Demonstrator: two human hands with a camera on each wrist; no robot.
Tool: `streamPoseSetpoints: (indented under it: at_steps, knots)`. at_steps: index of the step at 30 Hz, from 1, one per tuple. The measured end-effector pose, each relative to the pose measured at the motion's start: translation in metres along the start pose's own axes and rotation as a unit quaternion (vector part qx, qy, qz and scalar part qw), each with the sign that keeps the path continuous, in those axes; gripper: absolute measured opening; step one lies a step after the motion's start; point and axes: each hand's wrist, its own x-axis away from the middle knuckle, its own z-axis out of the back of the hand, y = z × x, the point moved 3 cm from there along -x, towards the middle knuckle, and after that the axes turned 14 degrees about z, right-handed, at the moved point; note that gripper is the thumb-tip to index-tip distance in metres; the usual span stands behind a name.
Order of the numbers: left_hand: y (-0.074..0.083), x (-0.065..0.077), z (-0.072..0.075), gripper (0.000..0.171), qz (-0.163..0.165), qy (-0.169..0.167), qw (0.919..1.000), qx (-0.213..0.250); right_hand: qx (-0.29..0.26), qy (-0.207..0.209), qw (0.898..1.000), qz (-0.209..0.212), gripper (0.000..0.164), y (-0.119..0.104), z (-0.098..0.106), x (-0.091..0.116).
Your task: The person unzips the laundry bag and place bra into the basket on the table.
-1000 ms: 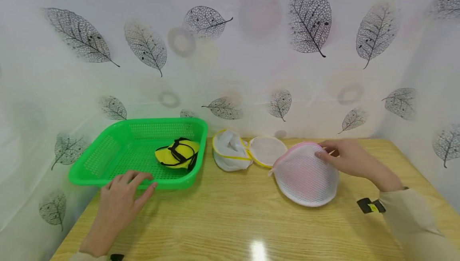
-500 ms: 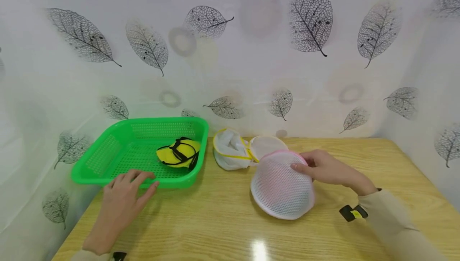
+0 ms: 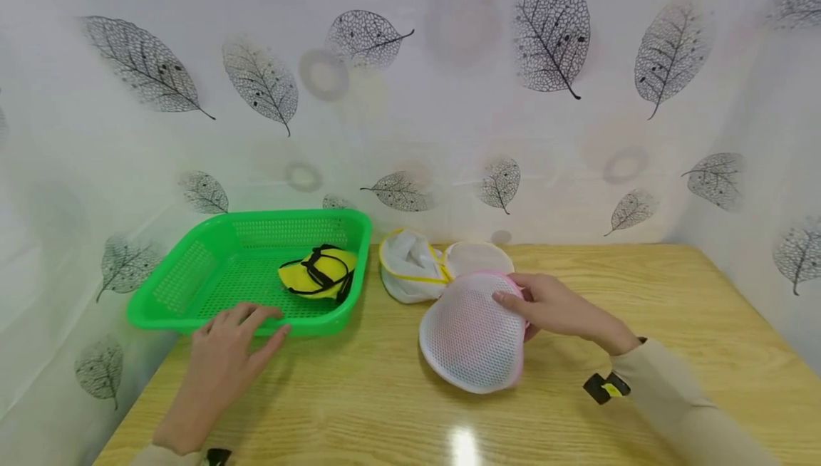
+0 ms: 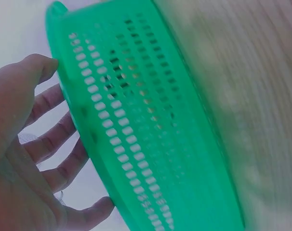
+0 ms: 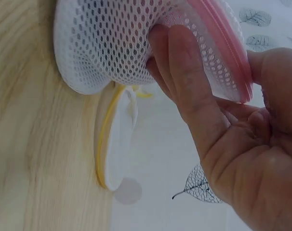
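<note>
My right hand grips a round white mesh pouch with a pink rim, holding it tilted just above the wooden table. In the right wrist view the fingers press the mesh pouch while the thumb sits on the pink rim. My left hand rests with straight fingers on the front rim of a green plastic basket. In the left wrist view the left hand's fingers lie against the basket wall. A yellow and black cap lies inside the basket.
A second white mesh pouch with a yellow rim lies open behind the pink one, against the leaf-patterned wall; its yellow rim shows in the right wrist view. Bare wooden table stretches to the right and front.
My right hand has carried the pink-rimmed pouch leftward and toward me, from the right of the table to its middle. The left hand stays on the basket rim.
</note>
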Motion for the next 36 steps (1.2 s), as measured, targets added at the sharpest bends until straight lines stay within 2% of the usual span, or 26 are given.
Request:
streamPoseSetpoints:
  at_steps: [4,6,9,12,16,19,21,24,26,29,31,36]
  knots:
    - [0.017,-0.002,-0.003,0.024,-0.059,0.013,0.9965,0.057,-0.02,0.003,1.0,-0.005,0.042,-0.003,-0.007,-0.006]
    - [0.03,-0.001,-0.005,0.018,-0.1,0.017,0.9909,0.089,-0.028,0.002,1.0,-0.005,0.043,-0.005,-0.01,-0.007]
    - [0.051,0.002,-0.009,0.014,-0.137,0.001,0.9829,0.123,-0.038,-0.001,0.999,0.005,0.047,-0.009,-0.014,-0.008]
    - [0.072,0.005,-0.014,0.011,-0.147,-0.038,0.9749,0.163,-0.049,-0.008,0.999,0.022,0.056,-0.014,-0.018,-0.008]
    - [0.094,0.009,-0.023,0.02,-0.144,-0.105,0.9619,0.207,-0.059,-0.019,0.997,0.041,0.057,-0.021,-0.024,-0.007]
    - [0.107,0.011,-0.032,0.02,-0.128,-0.179,0.9495,0.224,-0.065,-0.031,0.996,0.044,0.05,-0.025,-0.029,-0.004]
    - [0.114,0.013,-0.038,0.028,-0.107,-0.236,0.9399,0.222,-0.06,-0.039,0.997,0.043,0.048,-0.029,-0.032,-0.002]
    - [0.123,0.014,-0.049,0.045,-0.081,-0.302,0.9262,0.211,-0.016,-0.043,0.997,0.054,0.047,-0.035,-0.035,0.0]
    - [0.128,0.013,-0.055,0.053,-0.079,-0.323,0.9214,0.202,0.054,-0.033,0.995,0.081,0.04,-0.039,-0.036,-0.001]
    - [0.133,0.012,-0.064,0.059,-0.088,-0.331,0.9195,0.192,0.163,-0.006,0.979,0.12,0.031,-0.043,-0.036,-0.002]
    - [0.135,0.012,-0.069,0.06,-0.097,-0.328,0.9205,0.188,0.21,0.012,0.969,0.127,0.029,-0.044,-0.036,-0.002]
    - [0.141,0.011,-0.073,0.05,-0.134,-0.312,0.9252,0.169,0.221,0.021,0.968,0.117,0.039,-0.041,-0.035,-0.003]
